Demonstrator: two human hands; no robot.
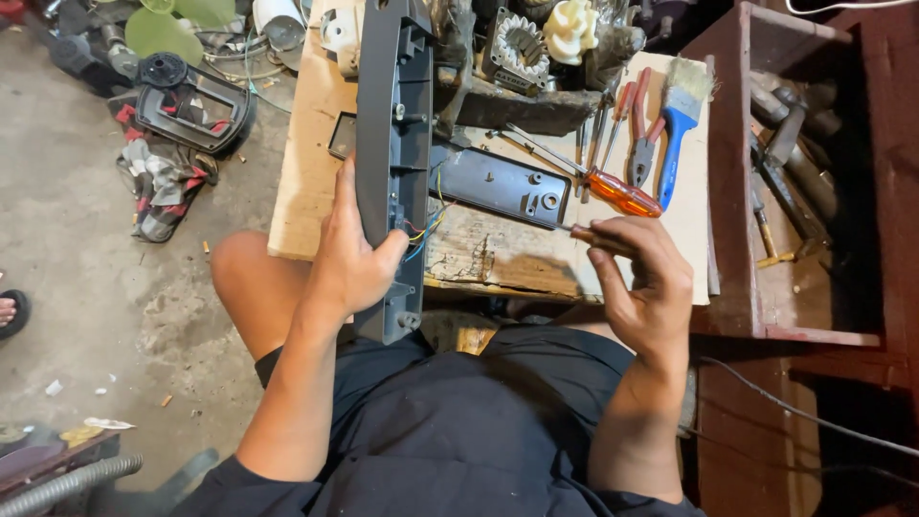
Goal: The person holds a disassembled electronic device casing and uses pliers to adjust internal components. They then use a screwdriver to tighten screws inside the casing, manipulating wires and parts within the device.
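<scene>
Your left hand [349,263] is wrapped around a long, dark grey moulded plastic housing [392,144], thumb hooked across its ribbed open side, holding it nearly upright over the near edge of the worn wooden board [297,163]; thin yellow, blue and orange wires [424,233] spill from the housing just beside your thumb. Your right hand [651,282] is closed around the brown handle of a slim tool [598,238], its dark tip pointing left toward the wires without touching them as far as can be seen. On the board behind lies a flat grey plastic plate [503,187] with rounded holes, and beside it an orange-handled screwdriver [622,193], red-handled pliers [643,129] and a blue-handled bristle brush [678,120]. A reddish wooden box [732,191] with metal tools stands on your right.
</scene>
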